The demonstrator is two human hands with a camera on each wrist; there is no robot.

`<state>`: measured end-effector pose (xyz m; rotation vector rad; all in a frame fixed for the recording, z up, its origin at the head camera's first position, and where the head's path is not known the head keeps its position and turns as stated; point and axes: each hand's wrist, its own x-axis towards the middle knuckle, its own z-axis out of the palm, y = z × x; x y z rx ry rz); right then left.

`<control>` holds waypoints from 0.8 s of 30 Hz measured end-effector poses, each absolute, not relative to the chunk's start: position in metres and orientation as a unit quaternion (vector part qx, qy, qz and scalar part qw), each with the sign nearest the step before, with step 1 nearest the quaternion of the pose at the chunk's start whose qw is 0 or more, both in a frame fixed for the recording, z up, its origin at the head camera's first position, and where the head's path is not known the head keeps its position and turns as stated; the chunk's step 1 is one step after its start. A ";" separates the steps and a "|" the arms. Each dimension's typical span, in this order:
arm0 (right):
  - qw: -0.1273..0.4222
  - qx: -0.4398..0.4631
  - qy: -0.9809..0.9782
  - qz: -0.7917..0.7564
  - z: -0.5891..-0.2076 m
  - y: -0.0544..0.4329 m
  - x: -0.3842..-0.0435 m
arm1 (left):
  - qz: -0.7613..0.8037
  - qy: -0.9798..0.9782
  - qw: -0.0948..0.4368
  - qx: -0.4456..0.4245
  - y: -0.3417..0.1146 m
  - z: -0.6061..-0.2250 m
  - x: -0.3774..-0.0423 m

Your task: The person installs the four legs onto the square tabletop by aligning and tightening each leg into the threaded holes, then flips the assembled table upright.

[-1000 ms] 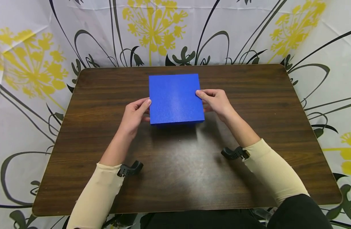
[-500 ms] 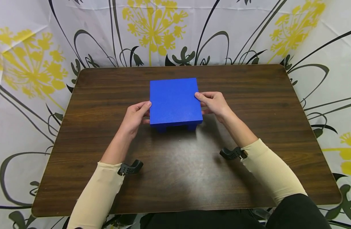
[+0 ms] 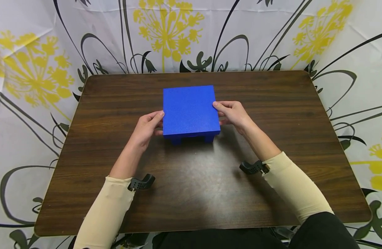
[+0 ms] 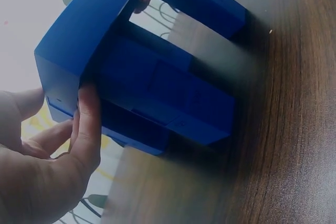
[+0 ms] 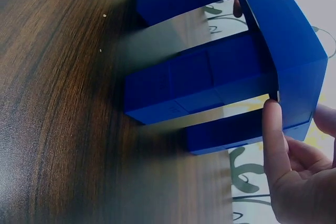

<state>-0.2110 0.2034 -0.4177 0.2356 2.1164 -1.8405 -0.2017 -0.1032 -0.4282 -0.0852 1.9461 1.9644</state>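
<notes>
A small blue table-shaped stand with a flat square top and thick legs is upright on the wooden table. On its left side my left hand grips the edge, thumb at the top and fingers below the rim. The right hand grips the opposite edge in the same way. In the left wrist view, fingertips of the left hand press under the stand's rim beside a leg. The right wrist view has the right hand pinching a corner near another leg.
The brown wooden table spreads around the stand on all sides. Behind it hangs a white cloth with yellow and grey plant prints. Dark wrist camera mounts sit on both forearms.
The stand came down and slightly toward me in the first half second, both hands moving with it, and its front legs came into view. Since then it has hardly moved.
</notes>
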 end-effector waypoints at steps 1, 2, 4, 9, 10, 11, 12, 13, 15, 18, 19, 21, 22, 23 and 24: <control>0.165 0.080 0.741 -0.646 -0.418 0.204 -0.211 | 0.698 0.690 0.188 -0.030 -0.104 -0.428 -0.202; 0.167 0.078 0.741 -0.646 -0.418 0.204 -0.211 | 0.699 0.689 0.190 -0.029 -0.104 -0.428 -0.202; 0.170 0.075 0.739 -0.647 -0.418 0.204 -0.211 | 0.700 0.687 0.194 -0.025 -0.104 -0.429 -0.201; 0.175 0.069 0.736 -0.650 -0.418 0.206 -0.211 | 0.698 0.688 0.197 -0.014 -0.106 -0.429 -0.199; 0.176 0.066 0.737 -0.649 -0.418 0.206 -0.211 | 0.698 0.688 0.198 -0.012 -0.106 -0.429 -0.199; 0.177 0.063 0.739 -0.647 -0.418 0.207 -0.211 | 0.695 0.691 0.198 -0.010 -0.107 -0.429 -0.199; 0.177 0.061 0.740 -0.646 -0.418 0.207 -0.211 | 0.693 0.693 0.197 -0.008 -0.107 -0.429 -0.198; 0.178 0.058 0.742 -0.644 -0.418 0.207 -0.211 | 0.691 0.696 0.196 -0.005 -0.108 -0.430 -0.198; 0.177 0.050 0.748 -0.638 -0.419 0.208 -0.210 | 0.684 0.704 0.190 0.001 -0.110 -0.430 -0.197; 0.174 0.036 0.756 -0.631 -0.418 0.210 -0.210 | 0.664 0.727 0.172 0.013 -0.114 -0.432 -0.196; 0.171 0.031 0.757 -0.629 -0.418 0.211 -0.210 | 0.651 0.741 0.162 0.020 -0.116 -0.432 -0.196; 0.165 0.019 0.763 -0.625 -0.418 0.213 -0.209 | 0.608 0.781 0.135 0.040 -0.121 -0.433 -0.195; 0.161 0.010 0.768 -0.620 -0.418 0.215 -0.209 | 0.578 0.806 0.116 0.052 -0.123 -0.433 -0.195; 0.155 0.001 0.775 -0.613 -0.418 0.216 -0.209 | 0.545 0.830 0.097 0.064 -0.126 -0.433 -0.194; 0.147 -0.009 0.785 -0.602 -0.418 0.218 -0.208 | 0.513 0.852 0.077 0.076 -0.129 -0.433 -0.194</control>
